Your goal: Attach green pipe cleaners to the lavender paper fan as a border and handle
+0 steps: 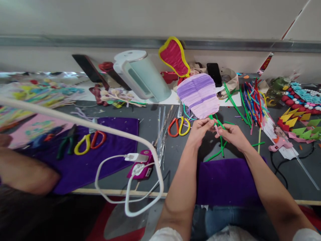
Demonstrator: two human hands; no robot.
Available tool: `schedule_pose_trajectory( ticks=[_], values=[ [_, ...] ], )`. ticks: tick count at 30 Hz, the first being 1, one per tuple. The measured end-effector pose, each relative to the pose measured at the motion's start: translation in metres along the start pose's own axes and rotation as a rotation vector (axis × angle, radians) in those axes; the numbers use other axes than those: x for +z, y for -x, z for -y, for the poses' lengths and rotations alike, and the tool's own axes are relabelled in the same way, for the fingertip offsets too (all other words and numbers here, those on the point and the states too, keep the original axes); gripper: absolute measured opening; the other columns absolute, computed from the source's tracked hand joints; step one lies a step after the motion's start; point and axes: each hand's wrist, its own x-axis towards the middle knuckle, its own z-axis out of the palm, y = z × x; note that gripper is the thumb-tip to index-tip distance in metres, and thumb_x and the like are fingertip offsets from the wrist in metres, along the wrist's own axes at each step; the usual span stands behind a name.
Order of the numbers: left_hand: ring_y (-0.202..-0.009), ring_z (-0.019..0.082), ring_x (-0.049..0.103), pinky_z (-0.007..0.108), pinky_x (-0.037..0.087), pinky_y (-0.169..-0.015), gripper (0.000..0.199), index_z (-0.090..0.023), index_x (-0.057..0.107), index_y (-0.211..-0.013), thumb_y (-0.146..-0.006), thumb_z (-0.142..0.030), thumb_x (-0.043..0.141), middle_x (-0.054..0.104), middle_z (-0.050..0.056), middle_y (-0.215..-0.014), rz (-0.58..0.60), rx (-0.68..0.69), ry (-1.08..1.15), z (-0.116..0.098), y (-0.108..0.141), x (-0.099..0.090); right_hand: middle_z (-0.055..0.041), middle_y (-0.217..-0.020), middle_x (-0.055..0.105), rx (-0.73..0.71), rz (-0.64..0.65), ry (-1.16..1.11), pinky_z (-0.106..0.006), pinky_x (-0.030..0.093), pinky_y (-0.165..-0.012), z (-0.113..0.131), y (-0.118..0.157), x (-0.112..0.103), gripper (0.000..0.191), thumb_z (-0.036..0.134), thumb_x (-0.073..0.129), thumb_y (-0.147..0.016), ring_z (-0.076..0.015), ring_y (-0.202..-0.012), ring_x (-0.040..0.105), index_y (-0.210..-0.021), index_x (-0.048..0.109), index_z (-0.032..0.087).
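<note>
A fan-shaped piece [198,95] in purple and pale pink stripes, seemingly made of fuzzy craft stems, stands up above my hands. My left hand [202,129] is closed in a pinch at its narrow lower end. My right hand [232,134] pinches a green pipe cleaner [220,125] right beside it, at the base of the piece. A short twist of pink [216,129] shows between the two hands. Fingertips hide how the green and pink parts join. Loose green pipe cleaners [222,147] lie just below my hands, near a folded purple cloth [227,182].
Scissors [179,126] and silvery strips [164,134] lie to the left. A white cable [160,170] loops past a magenta power adapter [144,164]. Rightward are a pipe-cleaner bundle [254,103] and pink glue gun [280,144]. Another person's arm [27,170] reaches in at far left.
</note>
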Motion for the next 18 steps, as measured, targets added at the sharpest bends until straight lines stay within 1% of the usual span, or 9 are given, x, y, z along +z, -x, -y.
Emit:
schedule_pose_trajectory(
  ticks=[4,9,13,16,18],
  values=[
    [-0.058,0.013,0.057,0.025,0.047,-0.059,0.033,-0.015,0.076,-0.080,-0.070,-0.046,0.078,0.069,0.004,-0.068,0.017,0.030,-0.063,-0.0012,0.0021,0.0030,0.0002,-0.065,0.062,-0.025,-0.012,0.009,-0.022,0.024,-0.045,-0.0003,-0.0002,0.0017,0.038,0.052,0.069,-0.075,-0.0068,-0.049,0.039,-0.083,0.069,0.014],
    [-0.057,0.012,0.056,0.026,0.045,-0.058,0.033,-0.015,0.076,-0.078,-0.071,-0.047,0.077,0.068,0.005,-0.067,0.029,0.047,-0.057,-0.0001,0.0029,0.0054,0.0027,-0.055,0.055,-0.011,-0.003,0.005,-0.022,0.020,-0.043,-0.0032,-0.0004,0.0021,0.035,0.050,0.067,-0.076,-0.0055,-0.043,0.032,-0.076,0.069,0.014],
    [-0.059,0.013,0.056,0.027,0.046,-0.059,0.033,-0.015,0.076,-0.078,-0.072,-0.048,0.076,0.067,0.005,-0.067,0.040,0.049,-0.066,0.0013,0.0025,0.0059,0.0001,-0.059,0.062,0.000,-0.008,-0.041,-0.022,0.022,-0.041,-0.0053,-0.0010,0.0048,0.038,0.053,0.067,-0.075,-0.0053,-0.041,0.035,-0.072,0.066,0.015],
    [-0.060,0.013,0.056,0.026,0.046,-0.061,0.031,-0.016,0.076,-0.075,-0.070,-0.046,0.078,0.066,0.004,-0.067,0.018,0.055,-0.077,0.0026,0.0009,0.0049,-0.0022,-0.067,0.067,0.027,-0.012,-0.058,-0.022,0.024,-0.041,-0.0060,-0.0023,0.0046,0.041,0.056,0.067,-0.074,-0.0050,-0.041,0.036,-0.076,0.068,0.015],
    [-0.059,0.012,0.055,0.025,0.046,-0.060,0.030,-0.016,0.076,-0.075,-0.069,-0.046,0.078,0.064,0.002,-0.065,-0.022,0.064,-0.077,0.0038,-0.0006,0.0037,-0.0035,-0.070,0.069,0.041,-0.057,-0.064,-0.022,0.023,-0.040,-0.0074,-0.0039,0.0015,0.044,0.058,0.065,-0.075,-0.0048,-0.041,0.036,-0.080,0.069,0.015]
  ],
)
